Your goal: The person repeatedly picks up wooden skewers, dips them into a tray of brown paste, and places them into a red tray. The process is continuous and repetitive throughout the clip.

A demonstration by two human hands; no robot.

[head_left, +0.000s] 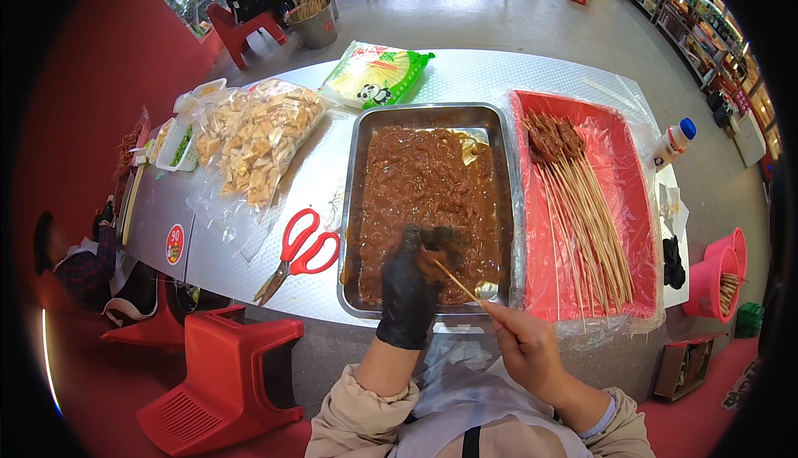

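Note:
My left hand (411,289), in a black glove, is over the near part of a steel tray (430,109) of sauced meat pieces (424,177). Its blurred fingers hold a piece of meat at the tip of a wooden skewer (458,281). My bare right hand (530,339) grips the skewer's other end, just past the tray's near edge. To the right, a red plastic-lined tray (623,208) holds a row of skewers (589,227) with meat on their far ends (553,137). Red-handled scissors (296,258) lie part-open on the table left of the steel tray.
Bags of tofu-like chunks (268,140), a green-and-white packet (377,74) and a white basket (179,149) stand beyond and left. A blue-capped bottle (674,143) is at the right edge. A red stool (218,371) stands near left; a person (84,271) sits at the far left.

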